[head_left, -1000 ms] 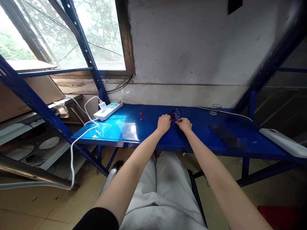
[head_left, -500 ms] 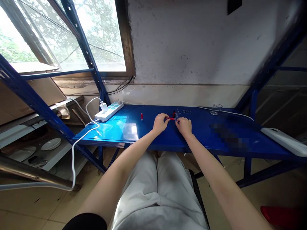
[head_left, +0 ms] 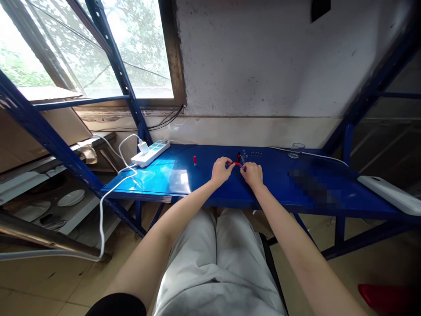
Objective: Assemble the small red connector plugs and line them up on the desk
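Over the blue table (head_left: 213, 199), my left hand (head_left: 221, 170) pinches one end of a small red piece (head_left: 237, 163). My right hand (head_left: 252, 174) is closed at the other end of it, on a small clear part too tiny to make out fully. Just behind the hands lie dark and red pieces (head_left: 238, 156) and several small clear pieces (head_left: 244, 155). A row of tiny clear bits (head_left: 256, 154) sits to their right. To the left of my left hand a red piece with a pale tip (head_left: 195, 160) stands by itself.
A white power strip (head_left: 151, 153) with a plug and cable is at the table's left end. A clear glass (head_left: 296, 150) stands at the back right. Beyond a blurred dark patch, a white flat object (head_left: 390, 194) lies at the right end. Blue posts frame both sides.
The red piece and the clear part between my hands appear closer together. Both hands have otherwise barely moved.
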The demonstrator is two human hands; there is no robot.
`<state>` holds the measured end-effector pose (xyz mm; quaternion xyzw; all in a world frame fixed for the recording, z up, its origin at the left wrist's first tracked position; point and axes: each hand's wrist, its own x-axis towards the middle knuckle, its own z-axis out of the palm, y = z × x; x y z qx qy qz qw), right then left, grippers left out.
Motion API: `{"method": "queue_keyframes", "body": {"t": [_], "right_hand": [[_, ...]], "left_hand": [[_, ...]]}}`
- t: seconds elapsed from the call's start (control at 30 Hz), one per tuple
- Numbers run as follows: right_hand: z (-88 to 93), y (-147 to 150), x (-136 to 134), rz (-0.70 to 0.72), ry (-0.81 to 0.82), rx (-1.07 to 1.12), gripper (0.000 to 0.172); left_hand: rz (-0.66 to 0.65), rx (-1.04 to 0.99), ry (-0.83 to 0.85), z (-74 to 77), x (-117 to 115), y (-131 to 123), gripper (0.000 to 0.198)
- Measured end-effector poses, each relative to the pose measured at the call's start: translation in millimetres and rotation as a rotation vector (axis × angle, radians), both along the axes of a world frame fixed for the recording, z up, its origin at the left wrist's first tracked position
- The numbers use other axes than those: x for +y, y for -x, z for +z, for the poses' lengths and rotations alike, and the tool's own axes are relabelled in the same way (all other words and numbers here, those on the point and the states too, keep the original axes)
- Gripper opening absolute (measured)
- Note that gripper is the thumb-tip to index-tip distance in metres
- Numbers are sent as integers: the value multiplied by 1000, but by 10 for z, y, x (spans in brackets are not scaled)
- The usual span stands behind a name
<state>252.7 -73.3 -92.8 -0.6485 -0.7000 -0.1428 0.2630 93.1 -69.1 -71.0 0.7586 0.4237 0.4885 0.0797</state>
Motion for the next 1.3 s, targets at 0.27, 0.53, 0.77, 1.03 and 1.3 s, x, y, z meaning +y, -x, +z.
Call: {"method": "queue_keyframes", "body": {"t": [0.27, 0.53, 0.77, 1.03, 1.3], "right_hand": [[13, 12, -24, 8, -15, -3, 15], [18, 12, -35, 4, -10, 23, 14], [31, 8, -37, 23, -9, 92, 17], [6, 4, -19, 32, -18, 79, 17], [-3, -6, -11, 67, -59, 110, 23]], "left_hand": [[-1, 158, -63, 44, -44, 54, 18], [-52, 560, -224, -6, -168, 37, 50], [-47, 641, -203, -16, -172, 32, 54], [-48, 652, -172, -87, -176, 30, 50], [-34, 628, -153, -96, -182, 43, 50]]}}
